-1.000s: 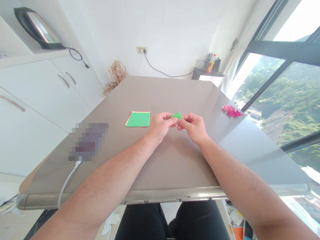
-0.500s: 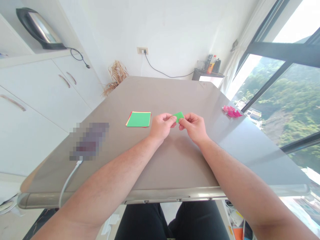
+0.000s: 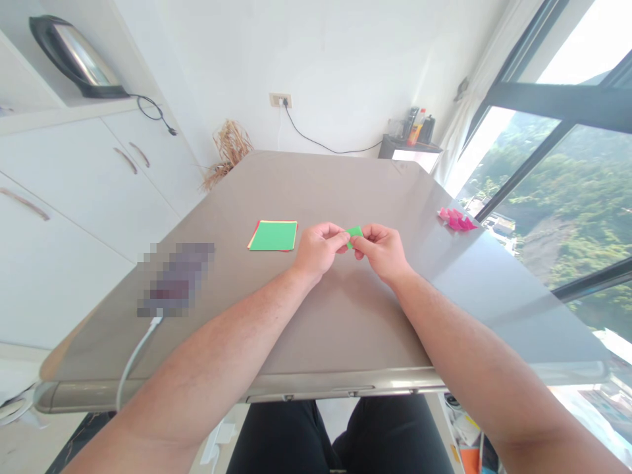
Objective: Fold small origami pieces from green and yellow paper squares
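A small folded green paper piece [image 3: 354, 232] is pinched between both my hands above the middle of the grey table [image 3: 326, 191]. My left hand [image 3: 320, 249] grips its left side with curled fingers. My right hand [image 3: 381, 251] grips its right side the same way. Most of the paper is hidden by my fingertips. To the left of my hands a stack of square paper sheets [image 3: 273, 236] lies flat, green on top with red and yellow edges showing under it.
Several pink folded paper pieces [image 3: 457, 219] sit near the table's right edge by the window. A blurred object [image 3: 175, 279] with a white cable [image 3: 133, 359] lies at the left front. Dried straw [image 3: 228, 148] stands at the far left corner. White cupboards line the left wall.
The green paper shows less between my fingers than before; it has been folded smaller. Both hands stay in the same spot.
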A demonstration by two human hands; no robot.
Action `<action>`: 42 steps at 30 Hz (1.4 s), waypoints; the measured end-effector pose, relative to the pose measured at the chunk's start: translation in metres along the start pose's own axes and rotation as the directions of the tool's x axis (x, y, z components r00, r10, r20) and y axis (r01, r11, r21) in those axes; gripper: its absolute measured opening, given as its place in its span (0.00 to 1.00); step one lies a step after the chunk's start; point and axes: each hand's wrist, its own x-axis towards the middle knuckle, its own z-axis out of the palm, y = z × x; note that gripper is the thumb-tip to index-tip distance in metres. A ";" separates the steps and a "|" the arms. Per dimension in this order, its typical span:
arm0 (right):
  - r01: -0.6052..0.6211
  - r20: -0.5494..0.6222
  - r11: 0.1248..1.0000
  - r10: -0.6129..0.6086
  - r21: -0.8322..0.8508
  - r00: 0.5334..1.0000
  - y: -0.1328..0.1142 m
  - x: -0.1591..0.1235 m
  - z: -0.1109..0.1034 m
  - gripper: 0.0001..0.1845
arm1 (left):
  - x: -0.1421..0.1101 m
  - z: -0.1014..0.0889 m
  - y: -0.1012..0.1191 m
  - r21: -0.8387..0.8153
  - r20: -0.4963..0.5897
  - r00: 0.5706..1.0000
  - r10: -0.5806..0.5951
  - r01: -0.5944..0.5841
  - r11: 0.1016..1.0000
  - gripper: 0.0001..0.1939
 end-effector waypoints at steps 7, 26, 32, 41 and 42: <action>-0.090 0.020 0.993 0.089 0.081 0.996 0.003 0.004 0.001 0.15 | 0.004 -0.004 -0.005 -0.013 -0.060 0.998 -0.006 0.005 1.000 0.09; 0.065 0.077 0.995 -0.071 0.075 0.995 0.007 0.005 -0.002 0.13 | 0.007 -0.014 -0.003 -0.250 0.226 0.948 -0.225 0.279 0.927 0.16; -0.029 0.066 0.985 0.018 0.172 0.998 0.004 0.002 0.003 0.13 | 0.005 -0.011 -0.002 -0.184 -0.001 0.997 -0.083 0.081 0.980 0.17; -0.046 0.068 0.996 0.052 -0.081 0.996 -0.001 0.001 0.001 0.08 | 0.003 -0.011 -0.003 0.114 0.025 0.999 0.043 -0.045 0.992 0.10; -0.044 0.071 0.995 0.051 -0.087 0.996 -0.002 0.001 0.001 0.08 | 0.004 -0.012 -0.004 0.116 0.036 0.998 0.048 -0.052 0.992 0.11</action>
